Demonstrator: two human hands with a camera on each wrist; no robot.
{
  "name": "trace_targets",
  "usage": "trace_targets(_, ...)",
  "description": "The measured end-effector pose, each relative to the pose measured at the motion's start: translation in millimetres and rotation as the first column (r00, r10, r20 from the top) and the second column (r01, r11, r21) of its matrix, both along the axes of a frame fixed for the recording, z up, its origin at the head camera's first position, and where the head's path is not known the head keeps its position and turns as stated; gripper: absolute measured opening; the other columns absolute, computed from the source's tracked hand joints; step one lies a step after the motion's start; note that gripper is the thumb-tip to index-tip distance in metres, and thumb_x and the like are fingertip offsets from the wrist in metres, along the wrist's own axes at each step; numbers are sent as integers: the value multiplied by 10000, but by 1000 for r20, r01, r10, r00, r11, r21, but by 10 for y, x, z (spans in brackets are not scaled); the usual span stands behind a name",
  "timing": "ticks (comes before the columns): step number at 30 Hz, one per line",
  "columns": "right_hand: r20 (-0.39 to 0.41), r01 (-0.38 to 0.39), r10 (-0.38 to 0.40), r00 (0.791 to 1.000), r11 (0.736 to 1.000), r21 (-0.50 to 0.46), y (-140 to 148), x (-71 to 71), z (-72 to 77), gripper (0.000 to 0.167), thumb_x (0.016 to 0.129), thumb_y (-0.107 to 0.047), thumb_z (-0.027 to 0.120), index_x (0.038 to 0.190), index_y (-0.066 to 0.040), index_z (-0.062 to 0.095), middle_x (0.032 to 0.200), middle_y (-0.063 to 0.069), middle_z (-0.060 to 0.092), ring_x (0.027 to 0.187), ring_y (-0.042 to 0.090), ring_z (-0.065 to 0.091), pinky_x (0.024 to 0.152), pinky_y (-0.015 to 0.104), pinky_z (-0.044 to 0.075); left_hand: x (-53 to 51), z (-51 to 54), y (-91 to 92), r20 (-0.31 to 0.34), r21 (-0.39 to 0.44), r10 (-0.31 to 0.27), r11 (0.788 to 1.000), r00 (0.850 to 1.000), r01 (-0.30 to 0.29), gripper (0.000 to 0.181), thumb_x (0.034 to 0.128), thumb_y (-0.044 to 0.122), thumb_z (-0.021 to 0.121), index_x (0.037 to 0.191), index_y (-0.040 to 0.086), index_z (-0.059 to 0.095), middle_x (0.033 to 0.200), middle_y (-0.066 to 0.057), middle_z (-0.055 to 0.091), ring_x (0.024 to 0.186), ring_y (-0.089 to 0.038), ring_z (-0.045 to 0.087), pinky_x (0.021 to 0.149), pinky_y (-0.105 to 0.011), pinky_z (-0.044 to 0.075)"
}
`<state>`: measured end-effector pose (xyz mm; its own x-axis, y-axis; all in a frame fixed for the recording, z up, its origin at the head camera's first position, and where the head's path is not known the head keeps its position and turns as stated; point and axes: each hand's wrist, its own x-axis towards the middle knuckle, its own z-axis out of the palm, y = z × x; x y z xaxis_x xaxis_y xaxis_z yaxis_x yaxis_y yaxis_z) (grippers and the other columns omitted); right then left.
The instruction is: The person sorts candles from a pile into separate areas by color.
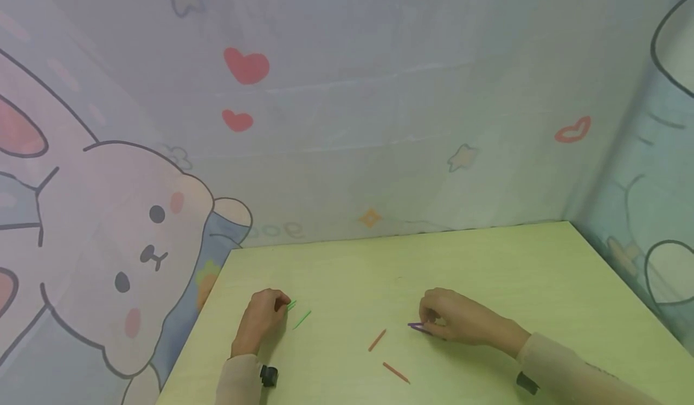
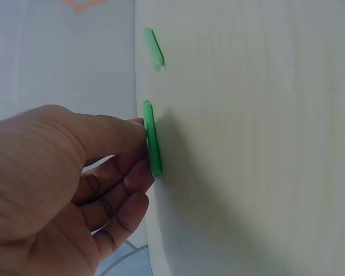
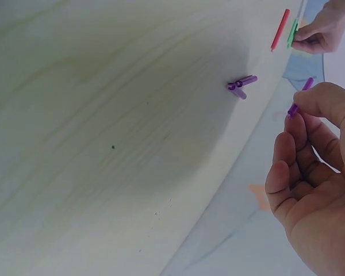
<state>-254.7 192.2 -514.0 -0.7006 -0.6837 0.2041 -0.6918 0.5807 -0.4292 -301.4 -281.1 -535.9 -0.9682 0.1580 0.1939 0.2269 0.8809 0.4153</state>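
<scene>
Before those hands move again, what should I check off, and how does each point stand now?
1. Right hand pinches a purple stick: ok.
2. Left hand pinches a green stick: ok.
3. That green stick lifted off the table: cannot tell.
4. Loose purple sticks lined up: not ok, they lie in a V.
5. Reddish sticks in hand: not ok, both lie on the table.
6. Hands clear of each other: ok, well apart.

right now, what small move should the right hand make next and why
I'd probably have the right hand lay the held purple stick beside the two loose purple sticks: they match its colour and lie together on the table close by, while it is pinched apart from them.
</scene>
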Motion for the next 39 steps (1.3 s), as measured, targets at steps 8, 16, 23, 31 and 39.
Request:
trace_targets(8, 19, -3, 3, 1000, 1000, -9, 10, -3, 7, 233, 1017, -103, 804, 923, -275, 678, 919, -180, 591, 896, 12, 576, 804, 253, 563, 13, -9, 18, 9, 7, 3, 1000, 1000, -3, 136, 972, -45, 741, 1022, 34, 839, 929, -82, 783, 856, -191, 723, 799, -432, 641)
trace_targets(16, -11, -7, 7, 1000, 1000, -18, 4, -34, -12, 229, 1006, -100, 813, 921, -264, 678, 916, -166, 600, 890, 20, 580, 800, 261, 560, 33, -20, 61, -30, -7, -7, 1000, 1000, 6, 103, 966, -20, 765, 1016, 36, 836, 957, -125, 779, 876, -210, 729, 805, -431, 641)
trace_targets(23, -20, -9, 9, 1000, 1000, -23, 10, -64, -25, 211, 1009, -115, 815, 929, -261, 685, 919, -171, 600, 891, 18, 586, 803, 263, 562, 58, 10, 157, -57, -20, -39, 999, 998, 38, 106, 949, -33, 809, 1036, 22, 833, 955, -75, 749, 877, -212, 714, 790, -412, 643)
trace_targets(31, -10, -6, 6, 1000, 1000, -28, 32, -80, -32, 218, 1009, -99, 812, 940, -262, 684, 933, -170, 603, 900, 7, 586, 803, 261, 570, 87, 89, 504, -80, -7, -134, 991, 988, 134, 111, 968, -35, 792, 1047, 32, 832, 958, -31, 725, 907, -205, 711, 798, -381, 635)
trace_targets(39, -43, -9, 9, 999, 1000, -15, 20, -161, 10, 183, 999, -93, 815, 974, -233, 699, 943, -155, 611, 893, 31, 591, 801, 258, 572, 210, 121, 1036, -111, -32, -329, 944, 938, 327, 119, 982, -23, 793, 1073, 44, 830, 993, -32, 750, 944, -209, 737, 826, -333, 645)
